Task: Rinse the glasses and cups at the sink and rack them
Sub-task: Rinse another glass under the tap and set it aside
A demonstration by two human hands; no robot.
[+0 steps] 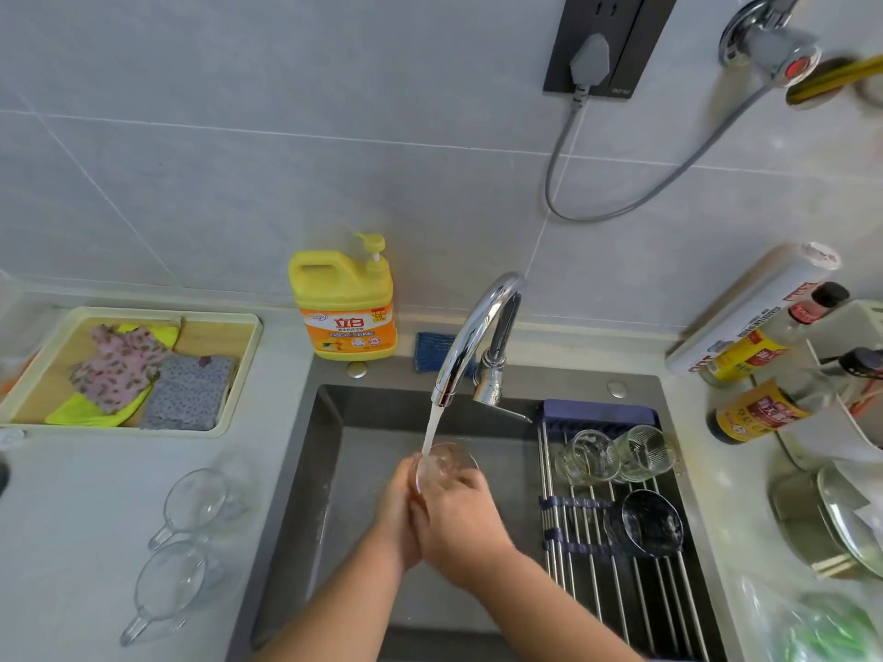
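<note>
I am looking at the sink (329, 422), with water running from the tap (478, 327) at its back edge. The rack (621, 590) is lying over the sink's right side, holding three glasses (590, 457). The left hand (399, 513) and right hand (461, 523) are curling round one glass (446, 463) under the water. I am guessing it is slippery and easy to break, so gripping its sides is safest.

Three glasses (621, 475) lie on the rack (587, 556) over the sink's (306, 470) right side.
</note>
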